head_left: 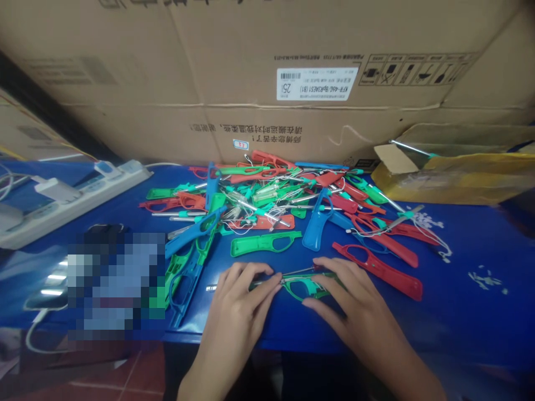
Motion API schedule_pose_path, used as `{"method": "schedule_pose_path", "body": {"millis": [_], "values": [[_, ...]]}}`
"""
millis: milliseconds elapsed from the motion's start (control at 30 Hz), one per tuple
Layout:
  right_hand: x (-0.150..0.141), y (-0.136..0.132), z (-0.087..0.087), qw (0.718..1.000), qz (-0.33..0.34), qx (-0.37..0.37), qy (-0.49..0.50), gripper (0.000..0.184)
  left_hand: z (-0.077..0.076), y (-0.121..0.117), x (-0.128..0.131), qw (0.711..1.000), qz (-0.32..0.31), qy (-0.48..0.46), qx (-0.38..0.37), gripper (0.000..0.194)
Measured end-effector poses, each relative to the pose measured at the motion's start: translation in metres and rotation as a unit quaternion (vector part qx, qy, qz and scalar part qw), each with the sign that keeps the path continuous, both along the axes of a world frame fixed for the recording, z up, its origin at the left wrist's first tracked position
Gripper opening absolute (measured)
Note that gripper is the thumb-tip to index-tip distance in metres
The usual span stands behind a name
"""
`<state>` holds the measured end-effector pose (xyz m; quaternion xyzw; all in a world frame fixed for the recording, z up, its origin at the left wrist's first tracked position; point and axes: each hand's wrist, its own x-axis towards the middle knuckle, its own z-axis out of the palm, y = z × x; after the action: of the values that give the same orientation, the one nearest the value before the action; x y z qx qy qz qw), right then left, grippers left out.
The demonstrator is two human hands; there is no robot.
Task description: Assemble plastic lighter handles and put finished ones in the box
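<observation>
1. Well, closest in, the left hand point(240, 303) has its thumb and finger tips pressed close, pinching the front end of a green handle point(321, 292). Its other fingers bend down beside them.
2. The right hand point(359, 306) has its fingers bent and spread a little over the back part. I cannot tell how hard they press.
3. The green handle lies low over the blue table point(463, 323), between the two hands. It looks light, stiff and a bit slippery, like hard plastic. The thin edges round the finger hole might crack if squeezed hard. The best places to hold it seem to be the fat back part and the front end, by the sides.
4. Just past the hands are a red handle point(401, 281) on the right and an open green half point(251, 245). The half looks thin, so a soft pinch on its sides should do.
5. Behind them is a messy pile of colored handles, metal sticks and thin white wires. The wires look floppy and easy to snag.
6. Farthest back stands a big cardboard sheet point(167, 67).
</observation>
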<state>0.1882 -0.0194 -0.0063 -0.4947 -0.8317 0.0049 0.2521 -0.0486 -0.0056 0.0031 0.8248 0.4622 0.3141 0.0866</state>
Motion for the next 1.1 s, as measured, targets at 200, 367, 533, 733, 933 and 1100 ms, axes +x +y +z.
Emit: {"method": "schedule_pose_path", "body": {"millis": [200, 367, 533, 733, 933, 1100], "values": [[0.002, 0.002, -0.003, 0.999, 0.001, -0.032, 0.031, 0.022, 0.002, -0.001, -0.001, 1.000, -0.003, -0.011, -0.002, 0.025], [0.007, 0.002, -0.004, 0.995, -0.005, -0.067, 0.072, 0.019, 0.002, 0.000, -0.001, 1.000, -0.010, -0.009, 0.002, 0.024], [0.007, 0.003, -0.004, 0.995, -0.012, -0.060, 0.077, 0.018, 0.001, -0.001, -0.001, 1.000, -0.006, -0.009, 0.005, 0.023], [0.010, 0.005, -0.003, 0.995, -0.007, -0.055, 0.085, 0.016, 0.001, -0.001, 0.000, 0.999, -0.015, -0.028, -0.008, 0.023], [0.009, 0.005, 0.002, 0.994, -0.012, -0.051, 0.096, 0.015, -0.001, 0.000, -0.001, 0.999, -0.016, -0.037, -0.016, 0.025], [0.012, 0.002, 0.014, 0.989, -0.058, 0.031, 0.131, 0.025, -0.002, 0.000, -0.001, 0.999, -0.019, -0.039, -0.014, 0.025]]}}
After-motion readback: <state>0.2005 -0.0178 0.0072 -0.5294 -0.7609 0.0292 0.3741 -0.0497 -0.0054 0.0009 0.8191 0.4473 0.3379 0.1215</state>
